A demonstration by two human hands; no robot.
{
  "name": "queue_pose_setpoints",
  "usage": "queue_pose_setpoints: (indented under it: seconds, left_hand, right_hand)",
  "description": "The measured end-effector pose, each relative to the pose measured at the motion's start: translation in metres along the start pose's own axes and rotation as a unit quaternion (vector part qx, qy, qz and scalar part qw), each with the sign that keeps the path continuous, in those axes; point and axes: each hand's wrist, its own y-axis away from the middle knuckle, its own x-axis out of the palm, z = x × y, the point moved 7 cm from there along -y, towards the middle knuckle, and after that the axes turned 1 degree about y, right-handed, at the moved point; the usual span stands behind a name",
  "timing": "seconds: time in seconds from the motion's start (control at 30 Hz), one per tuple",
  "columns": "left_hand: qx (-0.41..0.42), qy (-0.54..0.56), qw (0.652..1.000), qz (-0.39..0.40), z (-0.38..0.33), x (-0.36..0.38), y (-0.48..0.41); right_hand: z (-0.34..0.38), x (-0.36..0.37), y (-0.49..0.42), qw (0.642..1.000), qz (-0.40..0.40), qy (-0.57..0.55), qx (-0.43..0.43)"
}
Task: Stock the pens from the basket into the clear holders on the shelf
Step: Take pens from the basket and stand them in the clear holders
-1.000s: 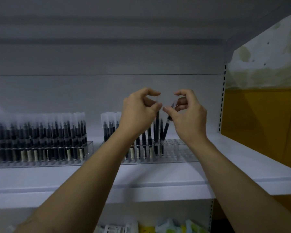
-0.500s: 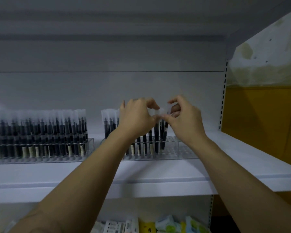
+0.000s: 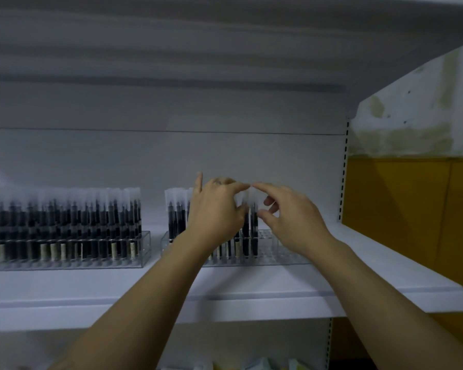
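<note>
Head view: my two hands meet above the right-hand holder on a white shelf, the whole frame soft with motion blur.
Left hand (image 3: 216,209): curled around the frosted caps of the upright pens, thumb and forefinger reaching right; blur hides whether I am actually pinching a cap, so I cannot tell.
Right hand (image 3: 292,214): fingers loosely spread and apart, nothing between them, forefinger stretched left until its tip nearly meets my left forefinger.
Pens at my fingertips (image 3: 251,225): dark barrels under translucent caps, standing upright in the holder's slots, just below and between both hands.
Right holder (image 3: 286,252): clear plastic, slotted; pens fill its left and middle part, largely hidden behind my left wrist, while the slots at its right end stand bare.
Pens at the holder's far left (image 3: 175,212): a small cluster, upright, showing to the left of my left hand.
Left holder (image 3: 145,247): a second clear rack, near the first but apart from it, packed end to end with pens (image 3: 64,222), some with pale labels low on the barrel.
Shelf (image 3: 251,284): white, both holders sitting toward its back, my forearms crossing its front edge.
Surroundings: pale back panel (image 3: 171,156) behind the pens; yellow wall (image 3: 412,222) to the right; colourful packages (image 3: 257,365) barely visible at the bottom edge.
</note>
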Motion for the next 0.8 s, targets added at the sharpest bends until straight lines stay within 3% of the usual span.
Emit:
queue_pose_setpoints:
  seconds: [0.33,0.8]
  left_hand:
    - [0.008,-0.006,1.0,-0.008,-0.004,-0.037,0.039]
    - [-0.014,-0.036,0.999,0.014,0.001,-0.068,0.17]
  right_hand:
    - [0.032,-0.026,0.021,0.999,0.001,0.039,0.021]
    - [0.099,0.024,0.128,0.994,0.063,-0.085,-0.006]
